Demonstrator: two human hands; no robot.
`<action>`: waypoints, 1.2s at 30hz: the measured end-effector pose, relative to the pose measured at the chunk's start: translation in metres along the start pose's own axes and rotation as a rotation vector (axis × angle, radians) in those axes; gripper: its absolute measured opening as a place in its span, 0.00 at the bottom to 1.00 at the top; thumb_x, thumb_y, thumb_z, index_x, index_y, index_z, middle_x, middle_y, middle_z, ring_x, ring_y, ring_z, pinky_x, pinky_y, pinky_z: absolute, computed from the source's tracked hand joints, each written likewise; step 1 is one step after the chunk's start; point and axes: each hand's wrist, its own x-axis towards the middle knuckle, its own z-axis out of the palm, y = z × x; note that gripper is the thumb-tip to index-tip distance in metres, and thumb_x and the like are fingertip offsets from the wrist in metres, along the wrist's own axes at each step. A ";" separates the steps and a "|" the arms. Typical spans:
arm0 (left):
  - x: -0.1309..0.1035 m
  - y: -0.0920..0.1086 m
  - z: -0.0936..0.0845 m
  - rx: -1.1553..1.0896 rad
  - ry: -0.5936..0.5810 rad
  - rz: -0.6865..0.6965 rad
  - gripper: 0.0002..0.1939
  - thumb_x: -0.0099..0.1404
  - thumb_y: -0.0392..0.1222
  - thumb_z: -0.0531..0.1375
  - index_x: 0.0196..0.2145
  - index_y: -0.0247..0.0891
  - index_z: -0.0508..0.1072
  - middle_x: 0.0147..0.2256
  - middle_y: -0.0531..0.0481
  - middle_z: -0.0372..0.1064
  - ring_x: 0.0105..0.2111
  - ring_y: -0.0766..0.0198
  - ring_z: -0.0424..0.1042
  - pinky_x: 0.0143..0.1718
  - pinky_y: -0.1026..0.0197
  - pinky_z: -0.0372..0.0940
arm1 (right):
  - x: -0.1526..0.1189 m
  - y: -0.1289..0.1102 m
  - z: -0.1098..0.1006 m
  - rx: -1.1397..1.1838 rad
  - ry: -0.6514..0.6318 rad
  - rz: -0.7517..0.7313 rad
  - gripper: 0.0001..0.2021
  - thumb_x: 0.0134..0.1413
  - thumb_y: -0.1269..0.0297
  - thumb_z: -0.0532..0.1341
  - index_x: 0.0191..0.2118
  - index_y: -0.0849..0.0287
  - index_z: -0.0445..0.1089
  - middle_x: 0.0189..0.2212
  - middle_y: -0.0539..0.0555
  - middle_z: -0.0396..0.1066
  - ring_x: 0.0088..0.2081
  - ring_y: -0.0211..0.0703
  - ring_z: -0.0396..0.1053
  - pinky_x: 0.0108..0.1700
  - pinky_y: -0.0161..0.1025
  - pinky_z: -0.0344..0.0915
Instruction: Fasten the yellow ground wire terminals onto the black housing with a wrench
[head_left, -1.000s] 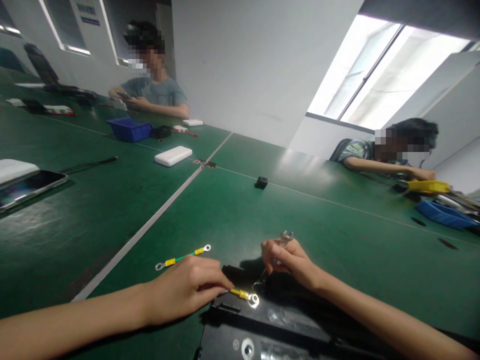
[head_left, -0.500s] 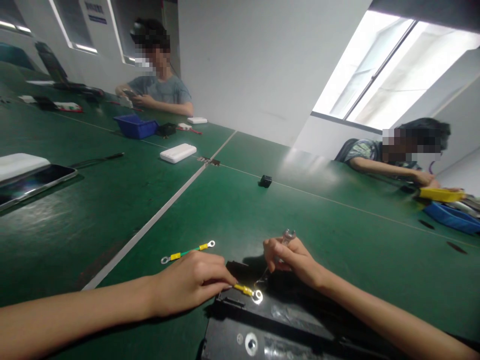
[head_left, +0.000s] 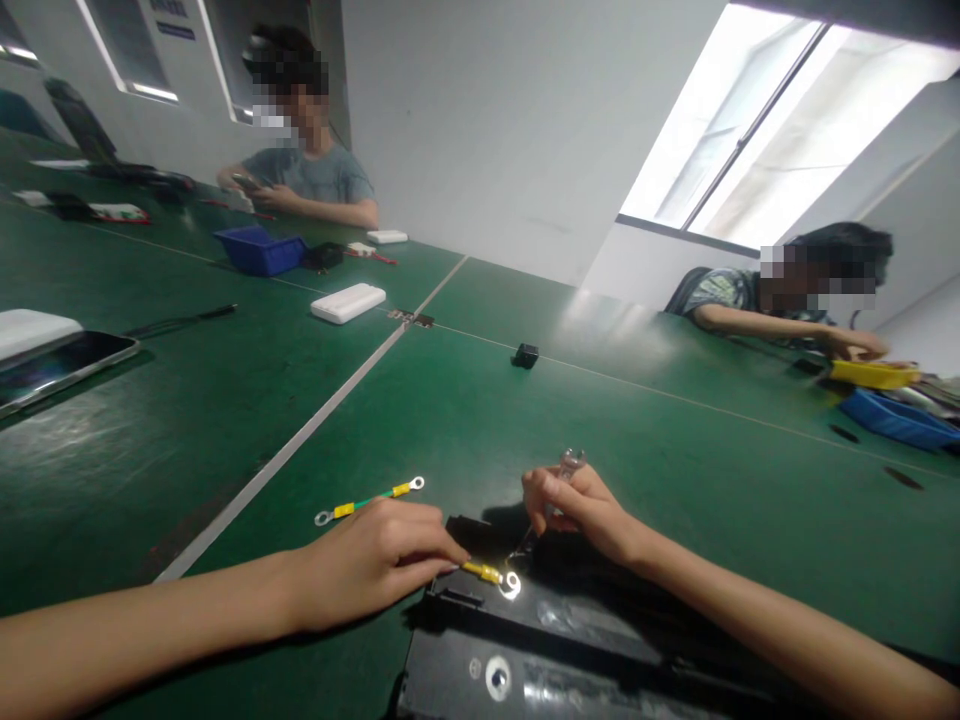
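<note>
Ring-terminal lead [head_left: 486, 573] unmoved on the black case [head_left: 585, 627], so placement holds.
Left hand [head_left: 382, 560], at its nine o'clock, pinches it; right hand [head_left: 576, 508], at one o'clock, curls fingers round an open-ended wrench [head_left: 571, 461].

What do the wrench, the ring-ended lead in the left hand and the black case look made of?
Wrench: probably bare steel, smooth, given its silvery glints.
Ring-ended lead: a shiny ring, evidently metal, though which is unclear; its bright yellow sleeve suggests plastic.
Black case: likely moulded plastic, semi-gloss, from its ledges and soft highlights; painted metal remains possible.
</note>
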 end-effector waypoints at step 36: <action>0.001 -0.001 0.000 -0.004 -0.001 0.007 0.09 0.67 0.33 0.56 0.42 0.37 0.74 0.33 0.49 0.72 0.32 0.66 0.70 0.32 0.67 0.60 | 0.002 0.002 0.000 -0.034 0.007 -0.048 0.29 0.58 0.43 0.50 0.20 0.64 0.64 0.16 0.49 0.56 0.18 0.31 0.50 0.18 0.31 0.45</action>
